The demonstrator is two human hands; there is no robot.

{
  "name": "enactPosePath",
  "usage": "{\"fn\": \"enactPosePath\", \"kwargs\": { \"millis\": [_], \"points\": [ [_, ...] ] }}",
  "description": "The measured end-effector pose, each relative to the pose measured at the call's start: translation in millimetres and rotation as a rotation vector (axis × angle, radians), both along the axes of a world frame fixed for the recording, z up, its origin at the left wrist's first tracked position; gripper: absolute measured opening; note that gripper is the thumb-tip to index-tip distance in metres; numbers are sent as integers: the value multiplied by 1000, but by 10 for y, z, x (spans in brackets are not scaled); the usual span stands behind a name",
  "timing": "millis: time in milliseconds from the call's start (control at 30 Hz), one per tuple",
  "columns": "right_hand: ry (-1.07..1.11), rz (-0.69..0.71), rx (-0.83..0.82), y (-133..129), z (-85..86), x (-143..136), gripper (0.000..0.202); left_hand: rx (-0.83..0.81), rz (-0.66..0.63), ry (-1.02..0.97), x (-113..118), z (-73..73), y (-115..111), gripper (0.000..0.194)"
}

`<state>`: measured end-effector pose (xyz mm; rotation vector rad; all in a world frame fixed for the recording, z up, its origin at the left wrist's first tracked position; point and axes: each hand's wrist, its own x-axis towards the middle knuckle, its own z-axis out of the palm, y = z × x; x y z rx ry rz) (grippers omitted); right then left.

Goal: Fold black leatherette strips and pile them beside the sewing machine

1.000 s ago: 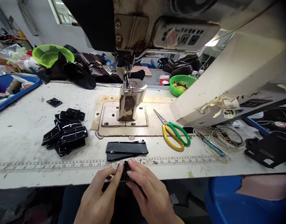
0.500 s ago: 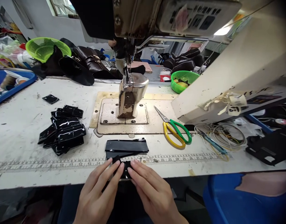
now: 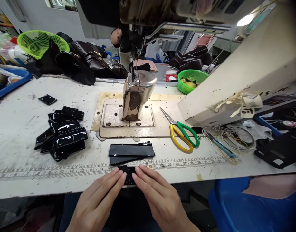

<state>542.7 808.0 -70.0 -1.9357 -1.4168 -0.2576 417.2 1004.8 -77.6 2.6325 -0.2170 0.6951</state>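
Note:
At the table's front edge lies a small glossy black strip (image 3: 128, 180), its two ends folded in so they meet near the middle. My left hand (image 3: 96, 199) presses its fingertips on the strip's left part; the thumb is hidden. From the other side, my right hand (image 3: 157, 196) holds down the right part, fingers together. Just beyond my fingertips are flat black strips (image 3: 131, 150), stacked with dull sides up. Farther left sits a heap of folded glossy black pieces (image 3: 65, 135), with one single black piece (image 3: 47, 99) behind it.
A post-bed sewing machine (image 3: 138, 96) stands ahead, its needle above the post. Scissors (image 3: 181, 132) with yellow and green handles lie to its right, near blue-handled snips (image 3: 221, 146) and tangled cord. A printed ruler (image 3: 184, 164) runs along the front. Boots (image 3: 90, 61) line the back.
My left fingers have pressed the strip's left end down flat, where it stood up bunched before. My right hand has stayed in nearly the same place. The camera view has shifted slightly.

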Motion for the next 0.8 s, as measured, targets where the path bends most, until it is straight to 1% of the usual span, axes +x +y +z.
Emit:
{"fn": "enactPosePath", "kwargs": {
  "millis": [267, 467, 800],
  "points": [
    [-18, 18, -23, 6, 3, 39, 42, 86, -63, 57, -22, 4, 91, 44],
    [-23, 24, -57, 20, 17, 54, 43, 140, -109, 11, 26, 40, 138, 39],
    [-68, 26, -116, 13, 6, 46, 36, 164, -62, 47, 8, 49, 104, 38]
  ]
}}
